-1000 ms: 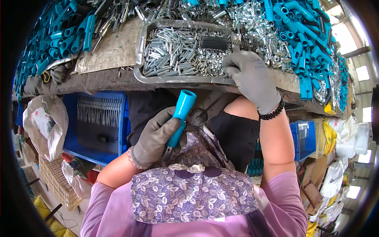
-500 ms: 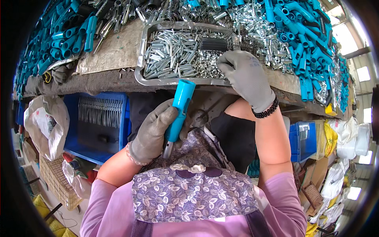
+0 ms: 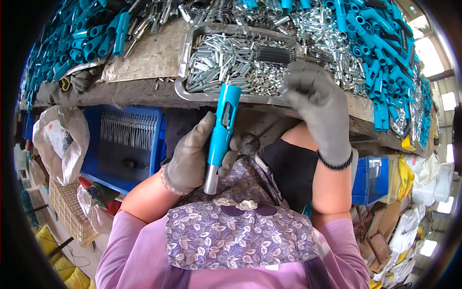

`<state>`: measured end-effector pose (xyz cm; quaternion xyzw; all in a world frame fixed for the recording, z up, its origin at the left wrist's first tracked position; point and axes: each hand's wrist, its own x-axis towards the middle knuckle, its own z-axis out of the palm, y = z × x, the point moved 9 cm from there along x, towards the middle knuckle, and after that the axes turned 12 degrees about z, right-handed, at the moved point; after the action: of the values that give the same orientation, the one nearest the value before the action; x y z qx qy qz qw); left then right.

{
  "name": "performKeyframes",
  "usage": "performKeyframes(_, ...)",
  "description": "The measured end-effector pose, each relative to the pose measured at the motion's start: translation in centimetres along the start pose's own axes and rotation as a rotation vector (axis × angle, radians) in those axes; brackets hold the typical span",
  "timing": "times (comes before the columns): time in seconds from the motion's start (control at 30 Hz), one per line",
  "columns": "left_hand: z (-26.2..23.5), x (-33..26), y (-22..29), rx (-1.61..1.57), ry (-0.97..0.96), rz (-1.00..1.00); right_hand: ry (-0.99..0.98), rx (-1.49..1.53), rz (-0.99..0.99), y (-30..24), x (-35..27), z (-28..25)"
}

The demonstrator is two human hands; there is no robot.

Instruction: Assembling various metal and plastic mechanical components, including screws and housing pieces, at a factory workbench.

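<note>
My left hand [image 3: 192,156], in a grey glove, is closed around a teal tubular handle [image 3: 224,115]. The handle stands nearly upright, its side slot facing up. A bare metal tube [image 3: 211,179] comes out of its lower end, and a thin metal tip shows at the top. My right hand [image 3: 320,98], gloved too, hovers by the right front corner of a metal tray [image 3: 181,89]. Its fingers are curled and slightly blurred; whatever they hold is hidden. Inside the tray lie metal pins [image 3: 216,58], small metal pieces [image 3: 269,77] and a black ribbed block [image 3: 273,54].
Teal handles are heaped at the bench's left [image 3: 91,38] and right [image 3: 380,58]. Loose metal parts [image 3: 315,31] cover the bench behind the tray. Below the bench edge stand a blue crate [image 3: 120,164] with hanging metal rods, a white sack [image 3: 60,139] and another blue crate [image 3: 369,180].
My right hand has drawn back from the small pieces, toward the tray's right front corner. My left hand has turned the teal handle more upright, bringing its slot into sight.
</note>
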<state>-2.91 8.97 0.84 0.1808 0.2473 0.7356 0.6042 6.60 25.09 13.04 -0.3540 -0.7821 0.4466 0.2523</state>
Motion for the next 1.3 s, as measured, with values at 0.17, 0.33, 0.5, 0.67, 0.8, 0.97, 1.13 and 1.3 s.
performKeyframes(0.17,1.7,0.0,-1.2,-0.455,-0.005,-0.154,-0.119,0.263,0.025,-0.4,-4.8,5.2)
performKeyframes(0.33,2.9,-0.2,-1.2,-0.455,-0.173,-0.155,-0.101,0.101,-0.111,-0.6,-5.4,6.5)
performKeyframes(0.5,1.1,-0.4,-1.6,-0.318,0.605,-0.268,-0.328,0.574,0.148,1.7,-5.4,8.2)
performKeyframes(0.67,1.3,-2.5,-1.4,-0.104,-0.235,-0.175,-0.674,0.898,0.44,2.9,-6.9,12.3)
performKeyframes(0.8,0.4,-1.2,3.5,0.265,-0.033,0.184,-0.74,0.595,0.229,2.5,-7.0,14.4)
performKeyframes(0.97,0.7,-0.6,6.0,0.256,0.041,0.352,-0.747,0.329,0.133,2.9,-9.7,18.1)
performKeyframes(1.13,-0.8,-1.7,7.1,0.188,0.134,0.407,-0.598,-0.349,-0.255,-0.8,-8.4,15.9)
performKeyframes(1.3,-2.4,-3.8,1.6,-0.15,0.147,0.029,0.365,-0.757,-0.469,-5.6,1.3,2.8)
